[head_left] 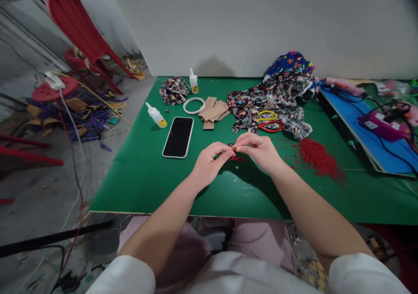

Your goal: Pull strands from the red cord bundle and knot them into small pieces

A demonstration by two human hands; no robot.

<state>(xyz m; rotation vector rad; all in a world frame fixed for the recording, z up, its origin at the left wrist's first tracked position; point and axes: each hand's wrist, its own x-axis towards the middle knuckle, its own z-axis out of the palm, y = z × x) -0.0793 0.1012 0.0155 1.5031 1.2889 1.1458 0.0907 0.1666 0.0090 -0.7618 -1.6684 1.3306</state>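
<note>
My left hand point(210, 163) and my right hand point(259, 150) meet over the middle of the green table point(140, 181). Both pinch a small dark piece with red thread point(234, 152) between their fingertips; what the piece is I cannot make out. A pile of red thread point(316, 157) lies just right of my right hand, with thin strands running towards my fingers. A black phone point(178, 137) lies flat to the left of my left hand.
Behind my hands lie floral fabric point(271, 100), scissors with red and yellow handles point(267, 122), cardboard strips point(214, 110), a white ring point(193, 105), two glue bottles point(156, 115) and a fabric bundle point(174, 90). A blue board with cables and a glue gun point(380, 126) sits right. Red chairs point(78, 28) stand left.
</note>
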